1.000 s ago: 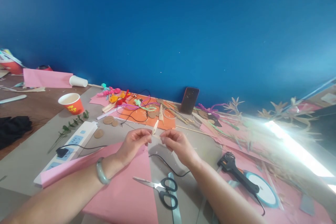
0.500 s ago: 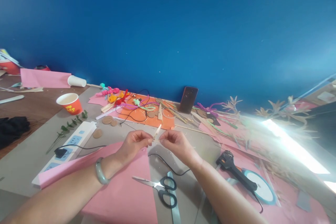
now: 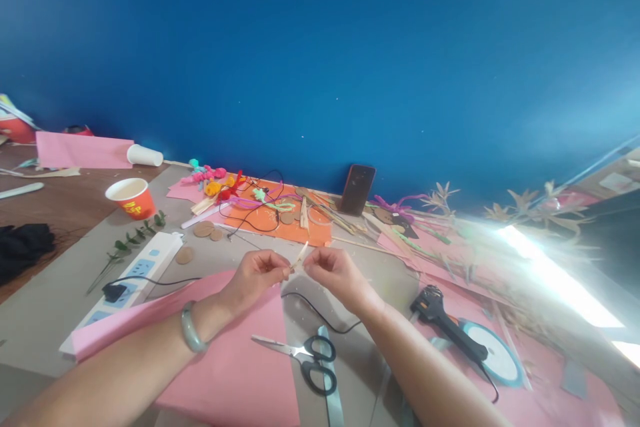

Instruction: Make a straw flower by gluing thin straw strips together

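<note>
A small, straw-coloured, thin pointed strip (image 3: pixel 301 253) is held above the grey work surface (image 3: pixel 350 360), its tip angled up and to the right. Its lower end is pinched between the thumb and fingers of the left hand (image 3: pixel 257 277), on whose wrist a pale green, smooth round bangle (image 3: pixel 191 330) is worn. The fingertips of the right hand (image 3: pixel 343 277) are drawn narrowly together just beside the strip; whether part of it is gripped there cannot be told.

Beneath the left forearm a large pink paper sheet (image 3: pixel 230 373) is spread. Its right edge is overlapped by the blades of silver scissors with black ring handles (image 3: pixel 300 353), under which a pale blue, flat ribbon (image 3: pixel 334 407) is laid. To the left, a long white power strip with pale blue sockets (image 3: pixel 167 250) is partly covered by the sheet, and a black plug (image 3: pixel 114 292) is fitted into it. Beyond it are placed a green leafy sprig (image 3: pixel 133 240) and a red-and-white paper cup (image 3: pixel 137 203), upright.

On the right, a black-handled tool with a cord (image 3: pixel 453 327) is rested against a round, white-and-blue spool (image 3: pixel 495 353). Farther back, a dark, rectangular phone (image 3: pixel 359 190) is leaned near the plain blue wall (image 3: pixel 320 47).
</note>
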### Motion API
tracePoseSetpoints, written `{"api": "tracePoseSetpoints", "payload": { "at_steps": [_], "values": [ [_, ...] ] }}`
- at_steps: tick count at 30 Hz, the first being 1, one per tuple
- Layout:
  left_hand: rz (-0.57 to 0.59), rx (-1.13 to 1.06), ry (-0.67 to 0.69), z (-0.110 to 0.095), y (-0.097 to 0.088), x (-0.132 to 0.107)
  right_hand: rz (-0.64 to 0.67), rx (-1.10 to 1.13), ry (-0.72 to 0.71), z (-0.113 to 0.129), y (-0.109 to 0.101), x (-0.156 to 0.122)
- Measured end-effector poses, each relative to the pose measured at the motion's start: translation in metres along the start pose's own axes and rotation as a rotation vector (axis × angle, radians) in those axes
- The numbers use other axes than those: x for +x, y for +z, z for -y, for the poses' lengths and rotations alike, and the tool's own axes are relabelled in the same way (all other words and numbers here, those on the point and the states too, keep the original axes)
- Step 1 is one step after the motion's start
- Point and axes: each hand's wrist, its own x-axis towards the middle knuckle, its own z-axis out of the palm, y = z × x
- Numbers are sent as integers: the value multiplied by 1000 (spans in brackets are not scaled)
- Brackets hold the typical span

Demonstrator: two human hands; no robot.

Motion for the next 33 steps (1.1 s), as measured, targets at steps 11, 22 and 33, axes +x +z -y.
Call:
{"api": "tracePoseSetpoints", "payload": {
  "at_steps": [11, 22, 33],
  "values": [
    [-44, 9, -23, 0, 0, 1, 19, 7, 4, 0, -2, 1],
    [-20, -1, 9, 1, 0, 0, 33, -76, 23, -2, -4, 4],
    [-9, -16, -12, -3, 2, -1, 23, -145, 20, -6, -6, 6]
  ]
}}
